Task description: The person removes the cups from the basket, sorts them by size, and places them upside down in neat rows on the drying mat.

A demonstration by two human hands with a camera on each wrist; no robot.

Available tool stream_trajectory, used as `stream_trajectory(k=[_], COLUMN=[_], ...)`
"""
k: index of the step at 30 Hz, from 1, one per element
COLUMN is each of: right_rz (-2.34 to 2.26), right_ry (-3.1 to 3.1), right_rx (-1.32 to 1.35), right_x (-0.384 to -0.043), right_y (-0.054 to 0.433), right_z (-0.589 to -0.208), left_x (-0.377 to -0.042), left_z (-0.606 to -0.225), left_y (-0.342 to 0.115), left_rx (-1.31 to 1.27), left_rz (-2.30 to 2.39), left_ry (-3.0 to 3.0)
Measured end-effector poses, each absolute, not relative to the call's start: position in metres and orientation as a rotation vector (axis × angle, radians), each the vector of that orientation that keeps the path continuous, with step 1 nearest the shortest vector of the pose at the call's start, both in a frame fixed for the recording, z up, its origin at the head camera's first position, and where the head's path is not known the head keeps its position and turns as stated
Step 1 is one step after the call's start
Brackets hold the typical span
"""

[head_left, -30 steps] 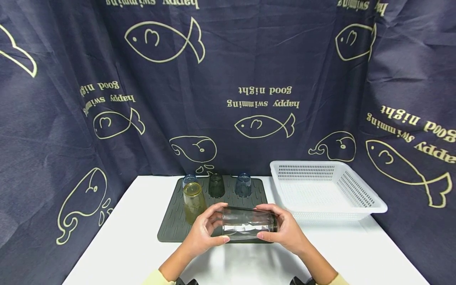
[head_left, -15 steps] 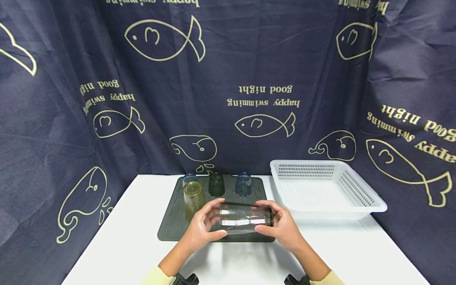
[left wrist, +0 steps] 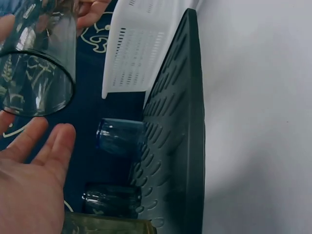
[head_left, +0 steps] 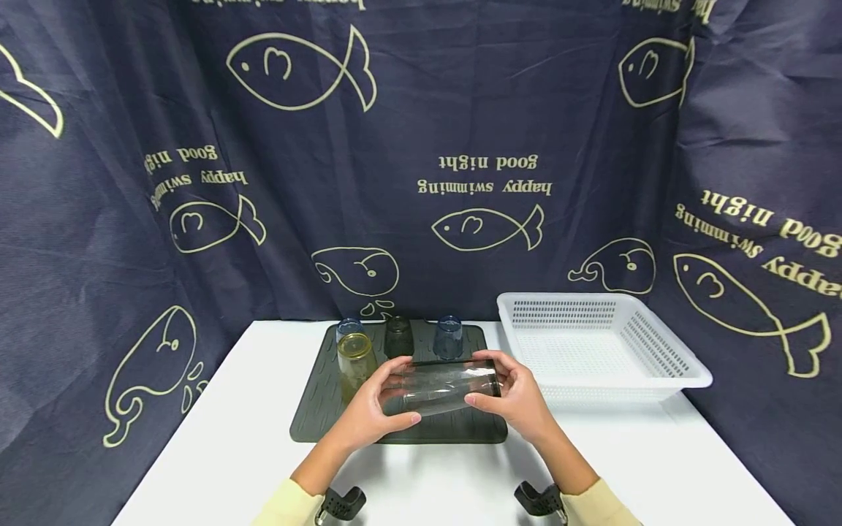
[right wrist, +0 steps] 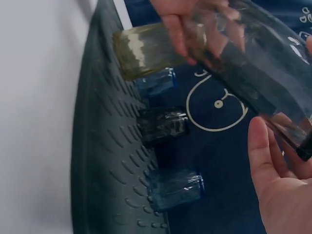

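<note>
A tall clear grey glass (head_left: 447, 387) lies sideways between my two hands, above the front of a dark ribbed drying mat (head_left: 316, 413). My left hand (head_left: 363, 415) holds its open end, thumb in front and fingers behind. In the left wrist view the glass rim (left wrist: 72, 92) sits just above the left fingertips. My right hand (head_left: 522, 402) grips the thick dark base end. Left of the held glass, a tall amber glass (head_left: 355, 358) stands upside down on the mat.
Along the mat's back edge stand a blue glass (head_left: 348, 329), a dark glass (head_left: 398, 337) and another blue glass (head_left: 449, 339). A white perforated basket (head_left: 592, 393) stands at the back right. A navy fish-print curtain (head_left: 487, 277) hangs behind the white table (head_left: 658, 467).
Both hands have carried the glass away from the body and slightly left, further over the mat. Its open end now tilts a little lower and sits deeper in the left hand.
</note>
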State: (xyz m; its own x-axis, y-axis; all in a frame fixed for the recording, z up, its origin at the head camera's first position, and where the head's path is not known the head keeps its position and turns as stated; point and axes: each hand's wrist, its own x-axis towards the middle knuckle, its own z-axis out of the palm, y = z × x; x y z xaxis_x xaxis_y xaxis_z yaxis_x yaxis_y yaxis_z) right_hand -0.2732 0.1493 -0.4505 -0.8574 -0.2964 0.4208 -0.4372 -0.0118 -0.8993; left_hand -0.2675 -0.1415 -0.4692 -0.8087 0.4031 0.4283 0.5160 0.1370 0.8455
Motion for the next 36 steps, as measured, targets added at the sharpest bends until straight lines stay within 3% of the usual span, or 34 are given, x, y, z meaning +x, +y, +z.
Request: stream_trajectory(k=[7,16,27,36], right_rz=[1.918,1.969,1.976,1.874], right_ry=[-2.237,-2.206,-2.202,-2.26], right_rx=[0.617,0.505,0.508,0.482], right_x=[-0.281,-0.292,-0.301,-0.309], right_y=[0.145,0.141,0.136,0.133], right_z=[-0.444,-0.442,-0.445,-0.448], left_x=[-0.267,-0.259,-0.243,-0.255], left_z=[-0.474,-0.48,-0.489,-0.492], left_y=[-0.139,-0.154,-0.206,-0.256], left_rx=[-0.704,-0.653,-0.555,-0.46], left_rz=[-1.673,-1.559,-1.289,-1.012], left_ry=[-2.426,-2.462,-2.596,-2.645])
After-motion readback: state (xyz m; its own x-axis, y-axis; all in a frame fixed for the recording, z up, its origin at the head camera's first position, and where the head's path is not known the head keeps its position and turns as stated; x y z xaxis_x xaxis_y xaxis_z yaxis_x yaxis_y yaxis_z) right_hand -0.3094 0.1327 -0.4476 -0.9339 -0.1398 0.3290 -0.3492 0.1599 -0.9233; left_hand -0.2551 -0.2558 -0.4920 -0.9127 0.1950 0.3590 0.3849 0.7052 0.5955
